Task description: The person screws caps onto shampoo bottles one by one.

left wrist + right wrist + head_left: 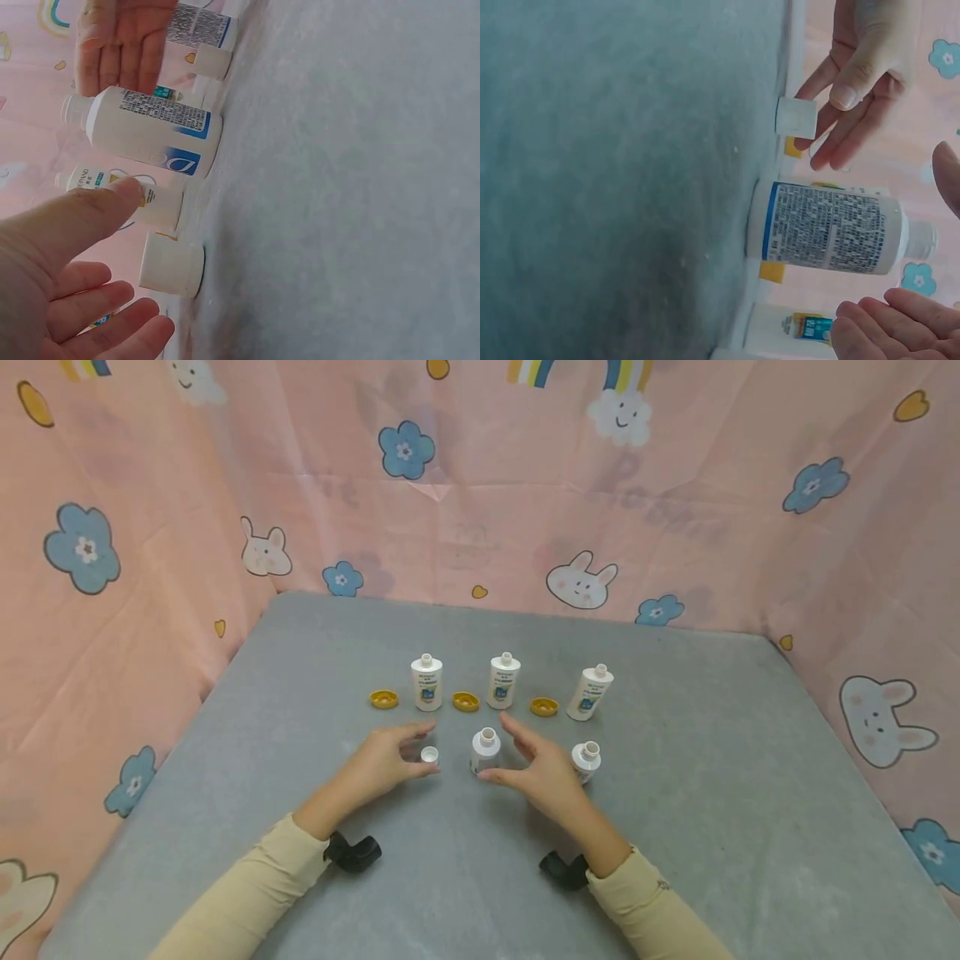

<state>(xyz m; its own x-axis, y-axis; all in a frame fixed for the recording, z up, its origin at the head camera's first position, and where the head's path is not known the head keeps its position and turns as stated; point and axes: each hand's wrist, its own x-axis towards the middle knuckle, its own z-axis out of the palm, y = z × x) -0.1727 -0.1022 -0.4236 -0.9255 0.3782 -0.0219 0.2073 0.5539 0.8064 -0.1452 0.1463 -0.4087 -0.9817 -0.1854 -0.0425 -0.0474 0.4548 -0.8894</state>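
Observation:
My left hand (pixel 378 762) is spread around a small white cap (pixel 429 755) standing on the table, thumb and fingers on either side of it. The left wrist view shows that cap (pixel 172 264) with a gap to the fingertips. To its right an uncapped white bottle (pixel 486 753) stands upright, its dense printed label (pixel 825 229) plain in the right wrist view. Around this bottle my right hand (pixel 547 777) is held open, thumb and fingers apart from it. A second uncapped round bottle (pixel 587 758) is partly hidden behind the right hand, a white cap (pixel 212 61) beside it.
Farther back stand three flat white bottles, at left (pixel 427 685), middle (pixel 503 683) and right (pixel 589 695), the right one looking tilted. Three yellow oval pieces (pixel 375 698) lie among them. A pink patterned cloth (pixel 465 502) encloses the grey table (pixel 300 635).

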